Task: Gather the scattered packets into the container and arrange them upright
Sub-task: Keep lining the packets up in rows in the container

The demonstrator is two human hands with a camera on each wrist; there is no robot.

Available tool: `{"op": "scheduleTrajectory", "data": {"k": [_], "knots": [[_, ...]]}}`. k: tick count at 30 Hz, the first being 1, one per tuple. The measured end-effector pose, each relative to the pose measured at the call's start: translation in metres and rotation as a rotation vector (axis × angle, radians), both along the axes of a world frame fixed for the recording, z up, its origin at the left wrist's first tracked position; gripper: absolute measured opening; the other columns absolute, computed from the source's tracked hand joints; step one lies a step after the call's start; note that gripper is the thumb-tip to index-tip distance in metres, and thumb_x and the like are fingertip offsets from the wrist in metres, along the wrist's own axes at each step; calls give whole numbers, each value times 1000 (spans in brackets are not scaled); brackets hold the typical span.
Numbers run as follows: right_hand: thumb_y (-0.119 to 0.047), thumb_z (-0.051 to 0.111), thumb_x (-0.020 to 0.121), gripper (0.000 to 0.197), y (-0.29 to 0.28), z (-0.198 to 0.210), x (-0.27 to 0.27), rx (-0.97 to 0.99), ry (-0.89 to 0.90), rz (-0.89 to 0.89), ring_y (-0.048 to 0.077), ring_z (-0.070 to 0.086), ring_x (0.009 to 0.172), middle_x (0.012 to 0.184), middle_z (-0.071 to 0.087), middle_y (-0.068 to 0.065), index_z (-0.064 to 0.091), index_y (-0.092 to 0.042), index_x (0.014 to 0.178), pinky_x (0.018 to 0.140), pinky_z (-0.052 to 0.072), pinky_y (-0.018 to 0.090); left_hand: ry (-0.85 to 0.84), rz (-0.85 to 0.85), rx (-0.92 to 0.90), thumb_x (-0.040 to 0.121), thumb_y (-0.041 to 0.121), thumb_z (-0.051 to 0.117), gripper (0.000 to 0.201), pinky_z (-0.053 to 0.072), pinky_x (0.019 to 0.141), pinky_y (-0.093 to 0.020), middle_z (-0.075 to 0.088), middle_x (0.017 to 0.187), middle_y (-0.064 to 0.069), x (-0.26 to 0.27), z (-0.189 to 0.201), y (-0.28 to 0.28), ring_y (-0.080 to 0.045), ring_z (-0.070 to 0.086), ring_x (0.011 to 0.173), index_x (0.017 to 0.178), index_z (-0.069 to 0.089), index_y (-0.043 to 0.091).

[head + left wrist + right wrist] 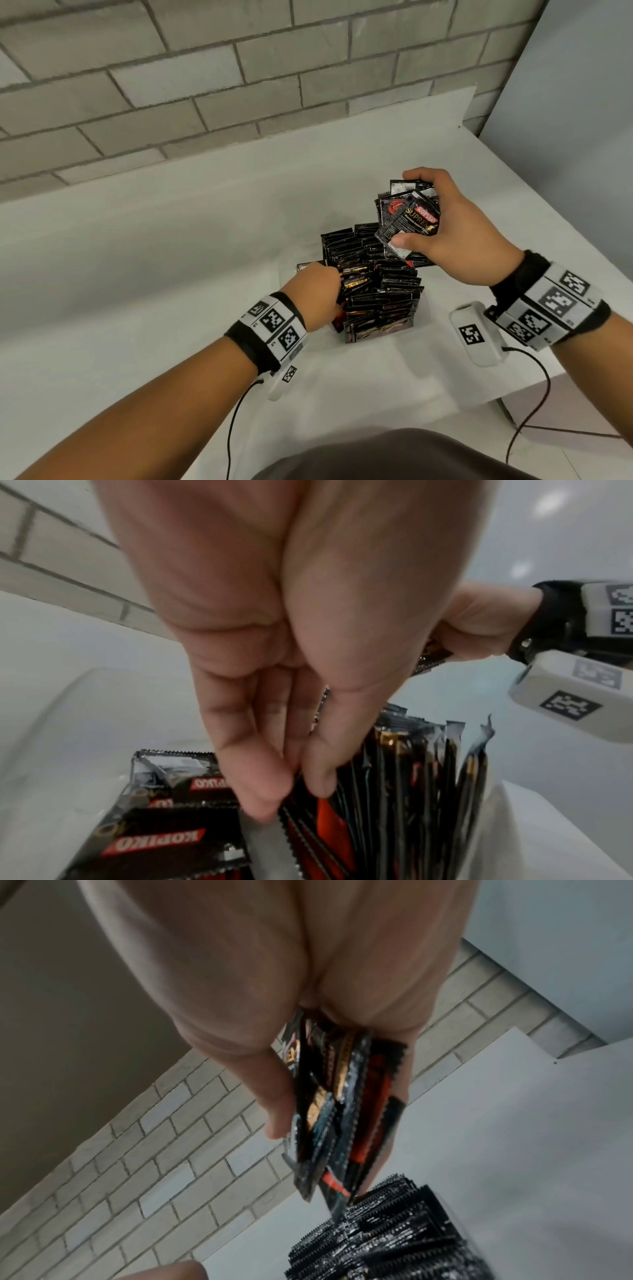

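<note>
Black coffee packets (380, 298) stand packed on edge in a clear container (51, 723) in the middle of the white table. My left hand (337, 284) is at the near left of the stack, fingertips tucked in among the packets. In the left wrist view, the left hand (291, 785) pinches a packet's top edge between thumb and straight fingers. A few labelled packets (164, 818) lie flat-faced to the left. My right hand (411, 209) grips a bundle of packets (394, 212) above the stack's far right. The right wrist view shows this bundle (342, 1110) held edge-on over the standing packets (377, 1240).
The white table (171, 274) meets a grey brick wall (205, 85) at the back. Its right edge (582, 260) drops off beside a pale panel. Cables hang from both wrist units near the table's front edge.
</note>
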State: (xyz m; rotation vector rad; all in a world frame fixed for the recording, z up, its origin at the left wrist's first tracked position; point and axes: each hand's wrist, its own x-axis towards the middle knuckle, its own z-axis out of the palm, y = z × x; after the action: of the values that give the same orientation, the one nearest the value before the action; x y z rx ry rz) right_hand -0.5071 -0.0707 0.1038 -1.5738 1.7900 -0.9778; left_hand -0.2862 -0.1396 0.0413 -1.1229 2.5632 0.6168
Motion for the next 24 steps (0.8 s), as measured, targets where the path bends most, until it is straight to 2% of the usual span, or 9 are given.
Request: {"op": "scheduleTrajectory", "data": {"k": [6,8,11,13,15,18,20,22,24], "knots": [[-16,85,78,83,5,-6,-10,0,-22,-33,-3,67,88,113,62,-15,33,-35,141,73,53,10,-3,43,34,90,15,70,18,48,64,-31,73,88,-19,-4,-6,-1,-23,57,71,87,72,-2],[-16,85,77,84,6,-9,-12,10,-31,-36,-1,68,87,113,63,-12,33,-36,140,74,54,11,35,70,55,89,16,69,17,44,60,-25,73,86,-16,-1,-6,-2,-22,59,72,87,71,-1],[-17,85,77,84,8,-14,-11,30,-23,-25,3,69,90,112,63,-14,33,-37,140,78,56,20,102,127,73,87,15,71,11,40,56,-22,72,84,-10,0,-3,-5,-24,66,80,85,66,5],[-18,86,77,84,9,-15,-10,52,-14,-14,3,69,90,114,64,-8,33,-40,139,71,57,20,135,155,77,86,13,70,9,41,57,-22,73,86,-10,-3,0,-5,-25,67,84,89,66,5],[-18,85,77,83,10,-14,-9,68,-6,-4,4,69,88,116,64,-4,33,-41,138,63,59,22,135,165,101,86,11,70,8,46,64,-26,73,90,-10,-7,1,-6,-25,68,88,91,67,5],[-17,85,78,83,10,-12,-10,73,-1,-2,3,69,86,115,64,-4,34,-42,138,61,59,23,103,135,126,87,10,73,9,45,69,-26,65,75,-2,-11,0,-4,-22,63,81,87,64,11],[-16,85,78,83,10,-11,-9,74,-15,-2,0,69,84,114,63,-4,34,-41,138,58,58,20,119,121,121,88,7,71,9,42,68,-24,58,69,5,-12,-1,-3,-20,61,78,91,63,10],[-16,85,77,84,10,-11,-10,78,-4,-2,2,70,86,114,64,-6,34,-41,138,62,58,20,131,122,117,89,9,73,14,43,64,-22,65,76,2,-10,-1,-3,-19,63,80,97,62,9],[-16,85,77,84,11,-10,-10,83,5,0,4,70,87,112,65,-7,34,-40,139,63,58,20,122,123,132,90,11,73,19,52,72,-31,74,93,-7,-7,-2,-4,-23,68,89,105,62,6]]}}
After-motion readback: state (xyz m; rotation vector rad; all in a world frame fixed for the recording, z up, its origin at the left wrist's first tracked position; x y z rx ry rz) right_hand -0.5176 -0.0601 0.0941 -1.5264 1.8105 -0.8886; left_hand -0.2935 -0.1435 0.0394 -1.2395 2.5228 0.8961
